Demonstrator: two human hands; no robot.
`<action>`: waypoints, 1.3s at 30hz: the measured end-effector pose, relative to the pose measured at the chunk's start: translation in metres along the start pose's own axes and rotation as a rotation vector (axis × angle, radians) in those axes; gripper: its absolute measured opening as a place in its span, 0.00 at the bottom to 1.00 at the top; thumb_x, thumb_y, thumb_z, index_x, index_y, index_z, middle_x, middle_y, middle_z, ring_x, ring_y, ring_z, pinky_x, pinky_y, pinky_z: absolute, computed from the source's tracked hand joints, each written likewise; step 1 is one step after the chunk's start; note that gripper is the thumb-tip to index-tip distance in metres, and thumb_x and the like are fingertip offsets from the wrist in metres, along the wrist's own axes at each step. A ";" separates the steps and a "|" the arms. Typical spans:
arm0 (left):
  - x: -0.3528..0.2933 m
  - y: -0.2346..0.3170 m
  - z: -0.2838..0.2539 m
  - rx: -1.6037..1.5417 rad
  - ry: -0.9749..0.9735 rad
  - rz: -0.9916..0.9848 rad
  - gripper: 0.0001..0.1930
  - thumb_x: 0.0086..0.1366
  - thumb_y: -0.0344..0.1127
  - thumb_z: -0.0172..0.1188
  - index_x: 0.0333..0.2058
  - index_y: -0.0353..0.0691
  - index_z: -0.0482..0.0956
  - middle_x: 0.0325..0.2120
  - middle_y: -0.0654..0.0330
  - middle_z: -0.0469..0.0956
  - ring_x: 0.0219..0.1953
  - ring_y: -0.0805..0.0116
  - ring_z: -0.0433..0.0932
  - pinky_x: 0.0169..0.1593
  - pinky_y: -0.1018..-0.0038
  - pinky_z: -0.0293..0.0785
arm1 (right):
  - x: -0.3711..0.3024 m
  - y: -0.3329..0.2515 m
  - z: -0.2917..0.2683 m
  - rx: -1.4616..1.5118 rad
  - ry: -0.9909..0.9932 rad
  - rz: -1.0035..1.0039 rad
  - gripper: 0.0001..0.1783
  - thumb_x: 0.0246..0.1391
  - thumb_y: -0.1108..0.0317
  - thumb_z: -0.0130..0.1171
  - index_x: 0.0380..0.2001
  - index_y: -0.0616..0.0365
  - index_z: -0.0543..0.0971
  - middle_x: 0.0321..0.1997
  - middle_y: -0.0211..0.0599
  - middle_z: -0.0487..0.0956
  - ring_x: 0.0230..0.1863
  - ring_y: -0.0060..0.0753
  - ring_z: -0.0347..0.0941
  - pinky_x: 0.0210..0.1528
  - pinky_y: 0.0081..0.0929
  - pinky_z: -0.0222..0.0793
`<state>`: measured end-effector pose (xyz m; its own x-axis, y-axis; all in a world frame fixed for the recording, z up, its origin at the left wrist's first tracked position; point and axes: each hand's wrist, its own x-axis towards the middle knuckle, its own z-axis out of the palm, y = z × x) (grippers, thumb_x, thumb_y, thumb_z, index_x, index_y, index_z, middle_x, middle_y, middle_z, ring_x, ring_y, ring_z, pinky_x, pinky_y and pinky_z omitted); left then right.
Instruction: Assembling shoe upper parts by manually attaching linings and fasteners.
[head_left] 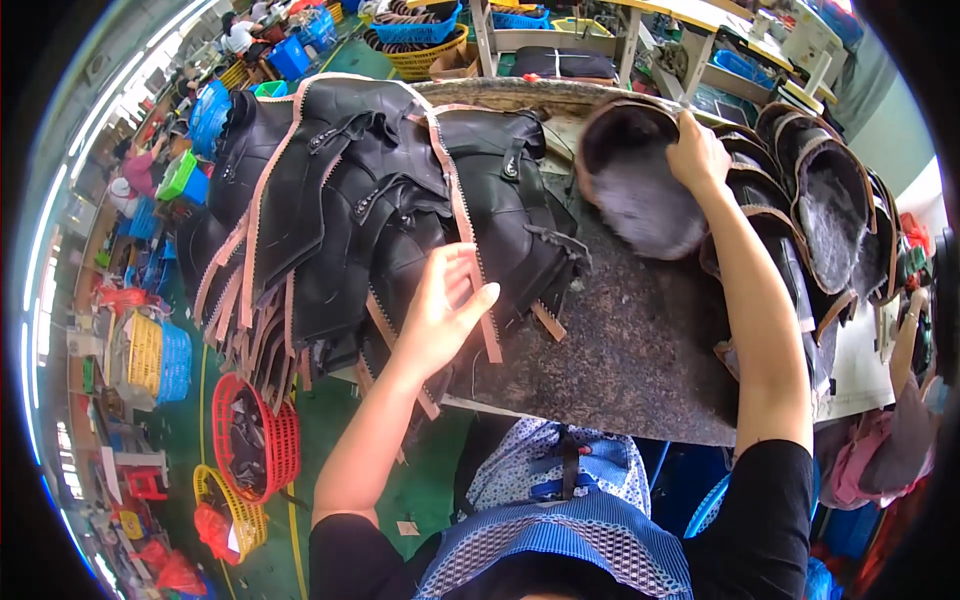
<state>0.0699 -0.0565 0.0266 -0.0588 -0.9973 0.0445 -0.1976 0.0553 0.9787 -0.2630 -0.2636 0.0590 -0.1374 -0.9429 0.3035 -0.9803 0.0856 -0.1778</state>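
Black leather boot uppers [345,170] with zips and pink toothed edge strips lie heaped on the left of the bench, their lower ends hanging over its front. My left hand [445,310] is at this heap, beside a hanging toothed strip [487,325]; its thumb stands apart from the loosely bent fingers. Farther right, my right hand [698,152] grips the rim of a fur-lined boot upper [645,185], whose grey fluffy inside faces me. That piece is slightly blurred. More fur-lined uppers [832,215] are stacked just right of it.
The dark worn bench top [600,345] shows between the two piles. Below its left side, a red basket [257,440] and a yellow basket [235,515] stand on the green floor. Another worktable [680,12] is beyond the bench. A person's arm [908,345] shows at far right.
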 end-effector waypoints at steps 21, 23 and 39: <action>-0.034 0.031 0.026 0.153 0.259 0.284 0.15 0.66 0.30 0.61 0.48 0.35 0.71 0.42 0.60 0.72 0.38 0.75 0.70 0.42 0.79 0.69 | -0.161 -0.044 0.039 0.599 -0.367 -0.458 0.14 0.45 0.65 0.70 0.33 0.60 0.79 0.37 0.43 0.78 0.40 0.48 0.77 0.43 0.40 0.73; -0.066 -0.011 0.052 0.250 0.182 0.186 0.22 0.64 0.27 0.62 0.55 0.35 0.66 0.39 0.63 0.70 0.27 0.81 0.63 0.31 0.84 0.63 | -0.163 -0.047 0.038 0.547 -0.305 -0.527 0.09 0.44 0.69 0.65 0.29 0.60 0.77 0.33 0.46 0.78 0.38 0.52 0.77 0.41 0.44 0.74; -0.059 0.031 0.095 0.316 0.081 0.575 0.22 0.51 0.27 0.74 0.45 0.36 0.78 0.32 0.59 0.79 0.31 0.69 0.81 0.31 0.75 0.79 | -0.260 -0.033 -0.040 2.026 -0.837 0.462 0.07 0.61 0.69 0.58 0.39 0.59 0.79 0.40 0.34 0.82 0.42 0.24 0.79 0.48 0.21 0.75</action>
<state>-0.0255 0.0088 0.0358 -0.1691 -0.8044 0.5696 -0.4354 0.5794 0.6890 -0.2009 -0.0085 0.0237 0.3655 -0.8893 -0.2750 0.5668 0.4469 -0.6921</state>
